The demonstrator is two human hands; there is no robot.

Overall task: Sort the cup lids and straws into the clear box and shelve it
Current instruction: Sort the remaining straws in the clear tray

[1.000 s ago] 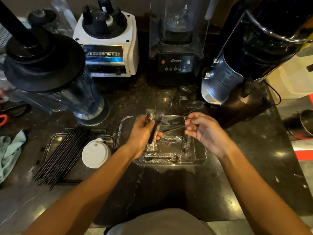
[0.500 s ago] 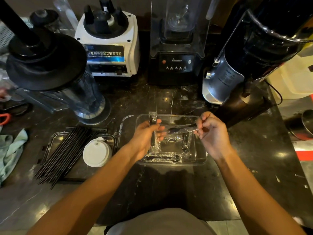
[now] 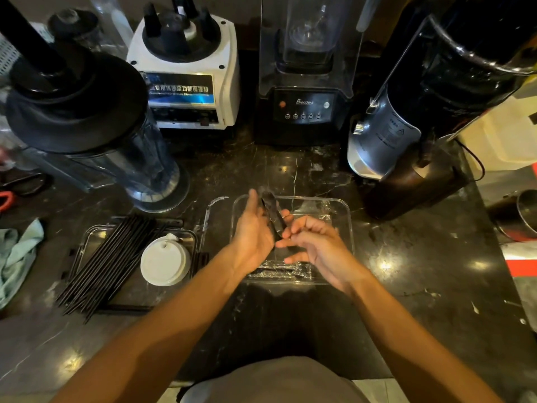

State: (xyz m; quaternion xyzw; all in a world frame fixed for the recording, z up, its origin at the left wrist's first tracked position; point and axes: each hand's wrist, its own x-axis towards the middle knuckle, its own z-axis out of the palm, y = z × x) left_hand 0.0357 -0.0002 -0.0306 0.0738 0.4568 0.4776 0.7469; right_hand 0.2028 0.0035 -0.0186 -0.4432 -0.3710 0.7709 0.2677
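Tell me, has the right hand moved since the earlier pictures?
Yes. The right hand has come leftward and nearer, from the clear box's far right part to its middle, beside the left hand.

Box (image 3: 345,225) at counter (image 3: 421,271) centre, both hands over it; a wrapped pack (image 3: 280,271) lies in its near side. Left of box: tray (image 3: 93,232) w/ straws (image 3: 110,263) across it, lid (image 3: 165,263) on its right end, probably touching straws. Blenders (image 3: 302,82) behind.

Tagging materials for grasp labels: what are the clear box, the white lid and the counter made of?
Clear box: transparent glossy plastic, likely; counter veining shows through its walls.
White lid: opaque matte plastic, apparently, with a moulded sip spout.
Counter: polished dark stone or a lookalike, white veins, mirror-like glare.
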